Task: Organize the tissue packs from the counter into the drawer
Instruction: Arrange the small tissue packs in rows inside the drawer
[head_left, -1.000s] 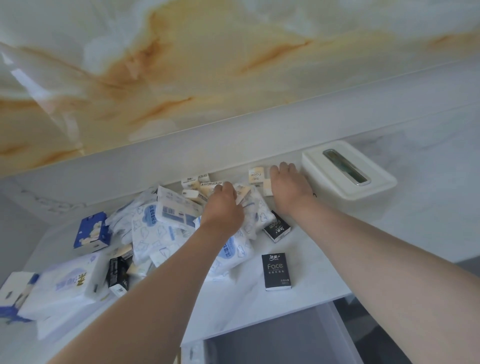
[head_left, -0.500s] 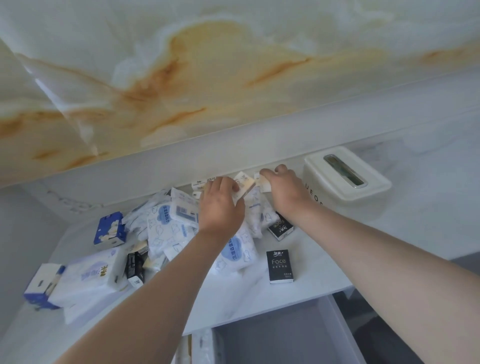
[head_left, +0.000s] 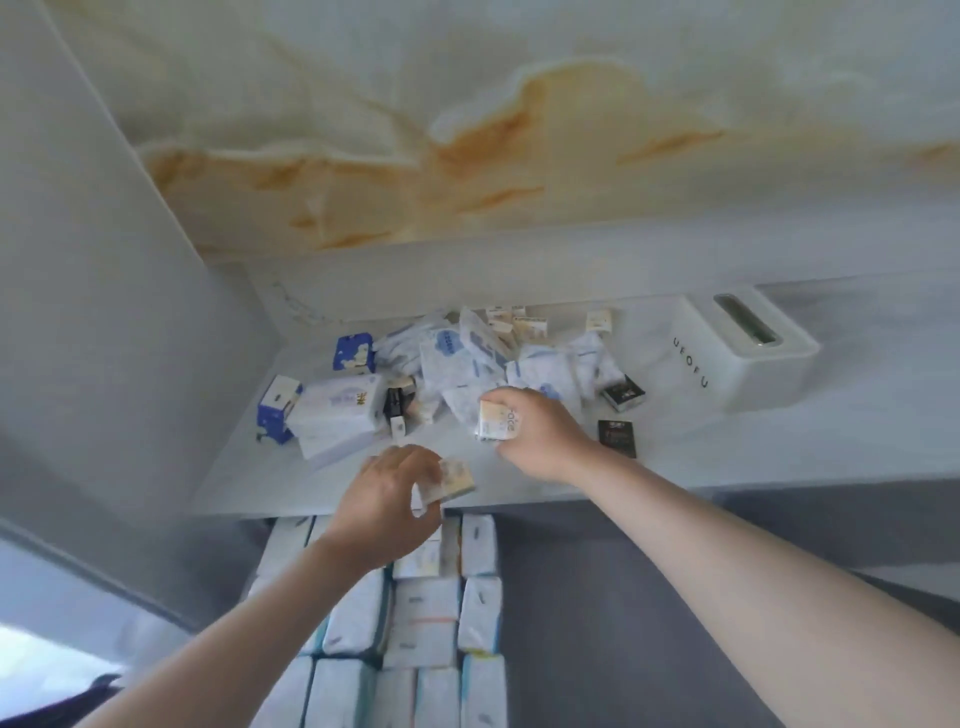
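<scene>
My left hand (head_left: 387, 501) grips a small beige tissue pack (head_left: 454, 480) over the counter's front edge, just above the open drawer (head_left: 597, 597). Over the counter, my right hand (head_left: 535, 434) holds small beige tissue packs (head_left: 496, 422) beside the pile. A heap of white-and-blue tissue packs (head_left: 467, 358) lies on the marble counter (head_left: 675, 457), with small beige packs (head_left: 530, 325) behind it near the wall. Rows of white tissue packs (head_left: 426, 618) fill the drawer's left part.
A white tissue dispenser box (head_left: 737, 358) stands at the counter's right. Two black packs (head_left: 623, 392) (head_left: 615, 437) lie right of my right hand. Blue cartons (head_left: 354, 352) (head_left: 278, 408) and a large white pack (head_left: 337, 413) sit left, near the side wall (head_left: 104, 312).
Both hands have pulled back from the wall toward the counter's front, each now carrying small beige packs. The view tilted down, showing the drawer's filled rows.
</scene>
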